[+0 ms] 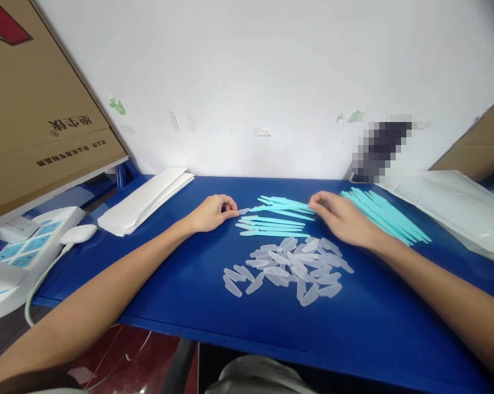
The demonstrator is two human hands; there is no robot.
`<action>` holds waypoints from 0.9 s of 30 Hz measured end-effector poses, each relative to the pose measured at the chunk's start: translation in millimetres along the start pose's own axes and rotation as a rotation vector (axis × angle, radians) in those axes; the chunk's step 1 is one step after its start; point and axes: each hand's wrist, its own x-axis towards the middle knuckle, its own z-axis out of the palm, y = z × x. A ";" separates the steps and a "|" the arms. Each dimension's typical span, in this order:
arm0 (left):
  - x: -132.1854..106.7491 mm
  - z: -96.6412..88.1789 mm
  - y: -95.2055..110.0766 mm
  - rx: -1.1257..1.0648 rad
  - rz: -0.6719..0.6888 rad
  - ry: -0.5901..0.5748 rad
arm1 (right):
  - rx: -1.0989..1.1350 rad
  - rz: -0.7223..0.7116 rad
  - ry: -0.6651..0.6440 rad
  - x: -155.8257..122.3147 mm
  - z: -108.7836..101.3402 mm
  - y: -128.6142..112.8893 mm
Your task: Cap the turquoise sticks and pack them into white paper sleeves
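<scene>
A plain white wall rises behind a glossy blue counter. Above its middle, the left hand pinches a small translucent blade-shaped plastic cover between thumb and fingers, while the right hand pinches the right end of a slim turquoise plastic stick. Being held by opposite ends, cover and stick tip probably line up better; whether they touch is unclear. More turquoise sticks lie under and just nearer than the held one, and loose translucent covers spread nearer the body, seemingly for easy reach. A turquoise stick bundle sits beyond the right wrist, beside a clear plastic bag that crowds that side. Folded white paper and a white power strip stand left, apart from the work.
</scene>
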 end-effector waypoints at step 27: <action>3.8 5.1 3.8 -0.111 0.137 0.002 | -0.175 -0.042 -0.042 -5.1 1.4 -5.9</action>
